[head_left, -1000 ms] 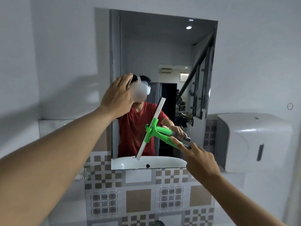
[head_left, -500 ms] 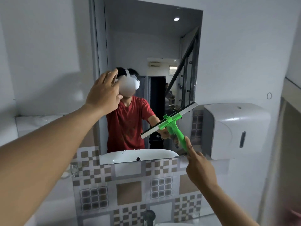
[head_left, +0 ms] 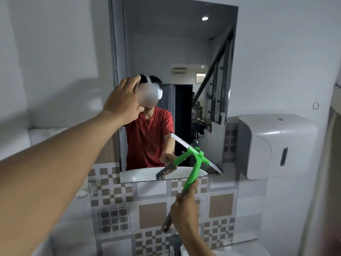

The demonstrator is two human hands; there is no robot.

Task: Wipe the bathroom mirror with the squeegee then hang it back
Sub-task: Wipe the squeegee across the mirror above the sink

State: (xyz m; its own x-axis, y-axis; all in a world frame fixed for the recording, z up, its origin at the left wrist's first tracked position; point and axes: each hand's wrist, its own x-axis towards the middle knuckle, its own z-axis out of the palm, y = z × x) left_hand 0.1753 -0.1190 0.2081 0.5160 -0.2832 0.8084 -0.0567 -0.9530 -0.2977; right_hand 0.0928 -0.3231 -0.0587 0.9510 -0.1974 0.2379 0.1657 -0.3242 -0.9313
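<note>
The right hand (head_left: 184, 206) is closed around the grey handle of the squeegee (head_left: 195, 167). Since half a second ago the blade has swung from rising rightward to sloping down into the lower right corner of the mirror (head_left: 175, 52), indicating a late stroke. The left hand (head_left: 123, 102), fingers loosely together, rests on the mirror's left edge. The dispenser (head_left: 276, 145) stands just beside the right edge, limiting blade travel.

Grey wall (head_left: 276, 52) with a patterned tile band

A frameless rectangular mirror (head_left: 166, 43) is fixed to it above the brown-and-grey checked tiles (head_left: 153, 215); a white plastic paper dispenser (head_left: 276, 145) is mounted just right of the mirror's lower corner.
</note>
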